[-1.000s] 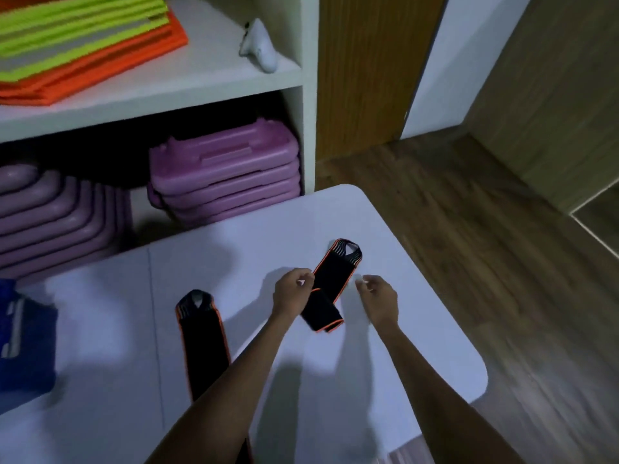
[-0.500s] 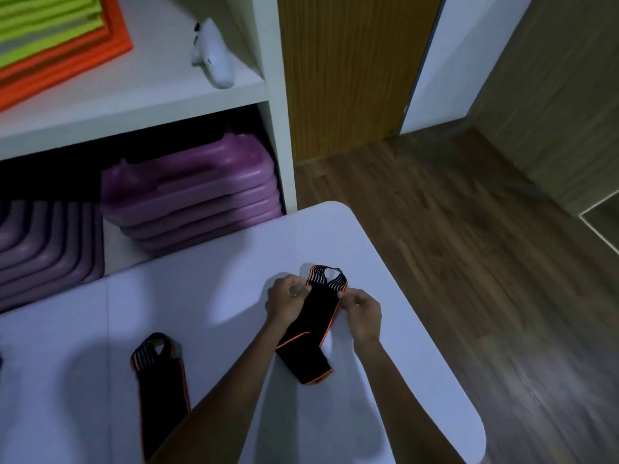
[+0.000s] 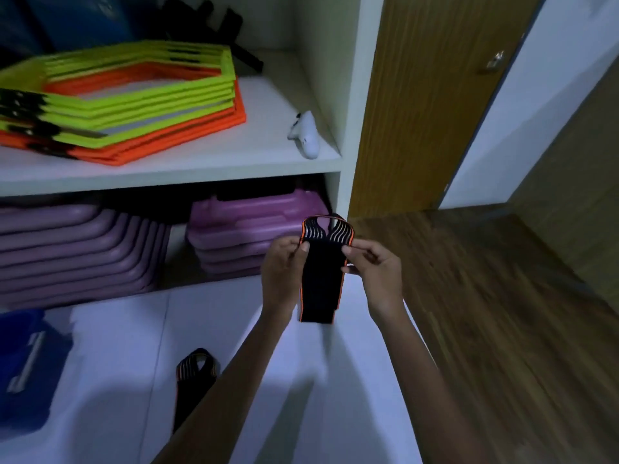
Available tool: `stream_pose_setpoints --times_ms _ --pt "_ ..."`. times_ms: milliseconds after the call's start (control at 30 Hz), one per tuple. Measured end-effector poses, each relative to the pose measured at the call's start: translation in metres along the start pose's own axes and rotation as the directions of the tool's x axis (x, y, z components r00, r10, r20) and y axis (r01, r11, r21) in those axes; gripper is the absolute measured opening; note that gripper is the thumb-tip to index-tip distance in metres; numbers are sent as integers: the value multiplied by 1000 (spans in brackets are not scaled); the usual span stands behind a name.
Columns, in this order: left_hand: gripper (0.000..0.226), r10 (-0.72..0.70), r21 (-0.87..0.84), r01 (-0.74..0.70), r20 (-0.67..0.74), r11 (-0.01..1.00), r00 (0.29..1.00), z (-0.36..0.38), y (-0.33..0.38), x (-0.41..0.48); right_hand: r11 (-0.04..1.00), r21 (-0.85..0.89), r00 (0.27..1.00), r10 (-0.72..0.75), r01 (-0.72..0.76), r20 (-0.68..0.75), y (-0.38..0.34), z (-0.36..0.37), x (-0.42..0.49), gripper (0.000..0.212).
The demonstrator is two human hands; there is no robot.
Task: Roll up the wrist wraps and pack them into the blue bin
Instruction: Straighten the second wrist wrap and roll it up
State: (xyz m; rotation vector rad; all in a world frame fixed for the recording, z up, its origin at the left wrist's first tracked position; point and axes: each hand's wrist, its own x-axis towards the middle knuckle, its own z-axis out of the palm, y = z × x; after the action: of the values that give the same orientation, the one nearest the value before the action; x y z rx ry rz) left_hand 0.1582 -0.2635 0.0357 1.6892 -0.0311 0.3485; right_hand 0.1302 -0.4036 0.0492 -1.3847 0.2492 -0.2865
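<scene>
A black wrist wrap (image 3: 322, 279) with orange edging hangs upright in the air above the white table (image 3: 127, 346). Its striped loop end points up and its lower part is folded double. My left hand (image 3: 283, 272) pinches its left upper edge and my right hand (image 3: 375, 272) pinches its right upper edge. A second wrist wrap (image 3: 192, 383) lies flat on the table near my left forearm, which hides part of it. The blue bin (image 3: 23, 366) sits at the table's left edge, partly out of view.
A white shelf unit (image 3: 348, 95) stands behind the table, with stacked yellow and orange hexagon rings (image 3: 134, 98), a white controller (image 3: 306, 133) and purple step boards (image 3: 77, 242) below. Wooden floor (image 3: 502, 313) lies to the right of the table's rounded edge.
Both hands took the wrap by its upper edges and lifted it off the table, so it now hangs upright. The camera has tilted up toward the shelves.
</scene>
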Motion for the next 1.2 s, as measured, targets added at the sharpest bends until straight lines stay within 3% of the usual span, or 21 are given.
stream_pose_setpoints --times_ms 133,233,500,600,700,833,900,1000,1100,1200 --pt "11 60 -249 -46 48 967 997 -26 41 9 994 62 995 -92 89 43 -55 28 -5 11" --pt "11 69 -291 -29 128 956 989 -48 47 7 981 110 981 -168 157 94 -89 49 -16 10" --pt "7 -139 48 131 281 990 950 -119 -7 -45 968 162 957 -220 190 190 -119 102 -50 10" --pt "26 -214 157 170 325 973 921 -148 -30 -80 973 169 955 -195 159 223 -109 123 -62 14" --pt "32 -277 133 246 329 960 903 -177 -46 -121 983 161 952 -132 90 275 -87 139 -75 12" --pt "24 -409 86 405 336 910 848 -220 -75 -184 995 95 966 13 -39 259 -33 155 -86 11" --pt "21 -502 124 490 331 863 799 -244 -88 -215 991 34 956 112 -126 270 6 160 -91 9" --pt "34 -618 240 569 295 786 729 -275 -107 -254 963 -54 925 268 -263 269 71 162 -106 9" --pt "25 -683 305 611 306 731 664 -290 -120 -283 919 -114 881 393 -377 262 130 161 -128 8" --pt "18 -756 280 708 348 648 554 -305 -135 -301 865 -203 834 498 -459 238 176 154 -144 9"
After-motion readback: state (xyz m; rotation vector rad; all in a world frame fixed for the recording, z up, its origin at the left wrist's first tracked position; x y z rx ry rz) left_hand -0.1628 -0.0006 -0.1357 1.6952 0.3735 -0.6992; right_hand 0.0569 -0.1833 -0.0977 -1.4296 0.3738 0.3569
